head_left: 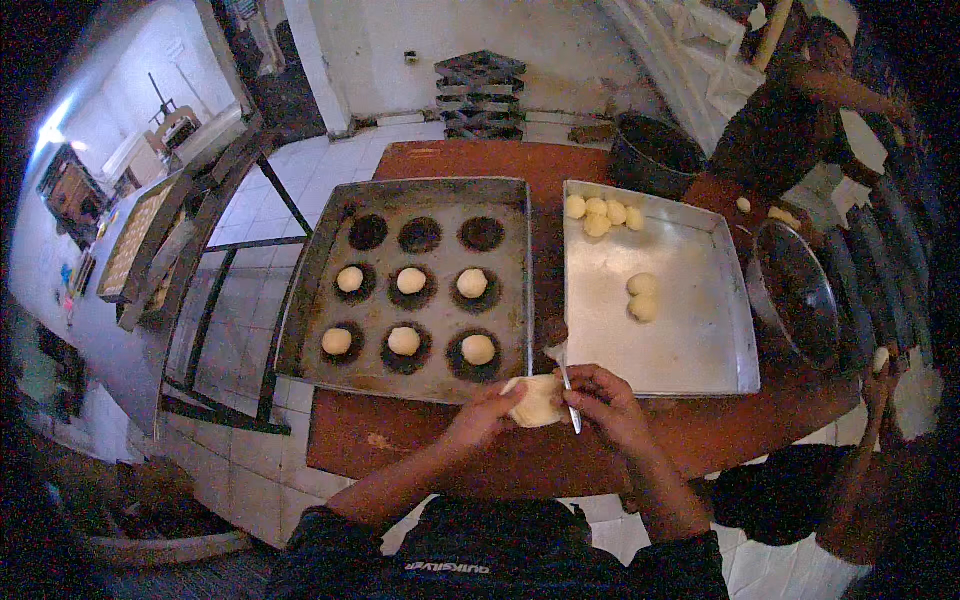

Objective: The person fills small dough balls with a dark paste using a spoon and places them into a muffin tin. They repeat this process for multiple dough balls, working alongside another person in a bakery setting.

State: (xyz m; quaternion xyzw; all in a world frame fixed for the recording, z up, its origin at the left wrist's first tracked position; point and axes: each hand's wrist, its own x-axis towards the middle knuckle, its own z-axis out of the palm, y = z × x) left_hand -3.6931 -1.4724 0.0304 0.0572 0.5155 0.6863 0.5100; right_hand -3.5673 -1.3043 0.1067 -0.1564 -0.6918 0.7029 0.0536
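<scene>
My left hand (482, 415) is closed on the edge of a flattened piece of pale dough (537, 402), held above the table's near side. Pinched in my right hand (608, 405) is a metal spoon (574, 415), its handle end pointing toward me beside the dough. A dark lump (554, 331) shows at the spoon's far end. Beyond my left hand lies a worn baking tray (505, 209) with round dark patches; dough balls (404, 341) sit on the two nearer rows. Past my right hand is a silvery tray (680, 355) with more dough balls (642, 305), clustered mostly in its far left corner.
Both trays rest on a reddish-brown table (440, 160). To the right stand a metal bowl (830, 300) and a dark tub (650, 185). One person (780, 115) works at the far right; another's hand (880, 385) holds a dough ball nearby. A metal frame (235, 245) stands left.
</scene>
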